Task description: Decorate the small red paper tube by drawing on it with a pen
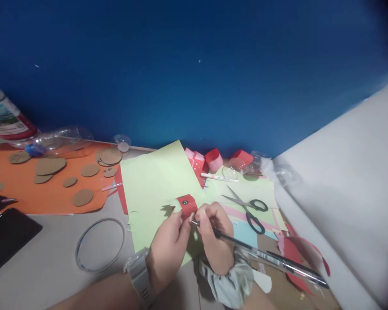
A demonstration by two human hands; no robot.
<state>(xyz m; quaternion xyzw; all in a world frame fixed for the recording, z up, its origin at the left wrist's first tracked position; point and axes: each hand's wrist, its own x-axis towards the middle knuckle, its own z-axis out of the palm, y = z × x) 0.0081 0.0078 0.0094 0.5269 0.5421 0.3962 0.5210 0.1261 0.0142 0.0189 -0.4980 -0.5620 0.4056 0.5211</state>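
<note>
The left grip (170,241) pinches a small curled red paper (188,206) with a round black-and-white mark on it. The right grip (215,241) holds a black pen (261,254), its tip pointing at the left grip, just under the red paper. A pale green sheet (155,183) lies under both grips. Black-handled scissors (247,208) rest to the right of the right grip. Left of the left grip, a thin hoop (77,254) sits on the surface (61,241), and past it cardboard circles (83,197) lie on orange paper (48,202).

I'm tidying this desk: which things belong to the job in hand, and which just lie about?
In use:
red paper piece, in the left hand
ballpoint pen, in the right hand

Apparently lying about:
scissors
cardboard discs
clear plastic bottle
orange sheet
</note>
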